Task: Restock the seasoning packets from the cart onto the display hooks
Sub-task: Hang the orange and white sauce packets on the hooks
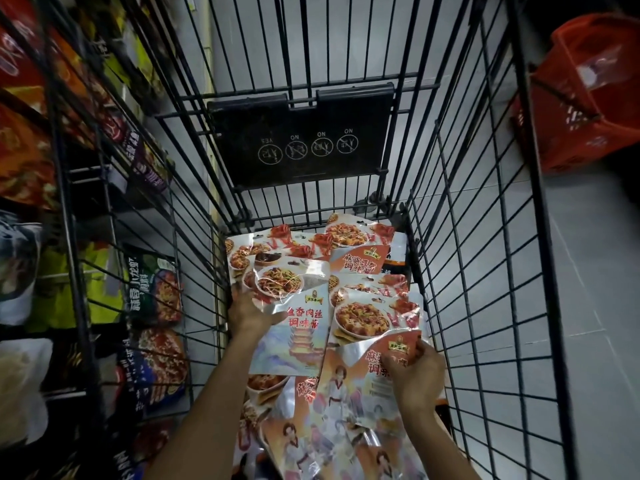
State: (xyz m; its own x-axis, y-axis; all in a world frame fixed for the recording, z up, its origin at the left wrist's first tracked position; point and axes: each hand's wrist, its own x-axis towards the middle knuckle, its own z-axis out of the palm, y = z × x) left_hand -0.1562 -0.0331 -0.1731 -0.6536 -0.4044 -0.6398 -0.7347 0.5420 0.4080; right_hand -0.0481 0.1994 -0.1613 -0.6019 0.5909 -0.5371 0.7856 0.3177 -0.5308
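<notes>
Black wire bars form the deep shopping cart (450, 237), and glossy silver-and-red seasoning packets (346, 427) lie in an overlapping heap across its bottom. The left hand (249, 313) reaches down along the cart's left wall. Its grip is closed on the left edge of a silver stir-fry packet (294, 327) printed with a plate of shredded food and a pagoda, the thumb across the front and the fingers tucked behind. This packet sits tilted on top of the heap.

The right hand (414, 372) is near the right wall, its grip pinching the right edge of an orange-and-silver tofu packet (363, 323), which lies just beside the first one.

A black plastic flap (301, 140) with round icons hangs on the cart's far end. Beyond the left wall, dark and red hanging packets (152, 289) fill the display racks. A red plastic basket (588, 98) sits outside the right wall, by the grey tiled floor (588, 306).
</notes>
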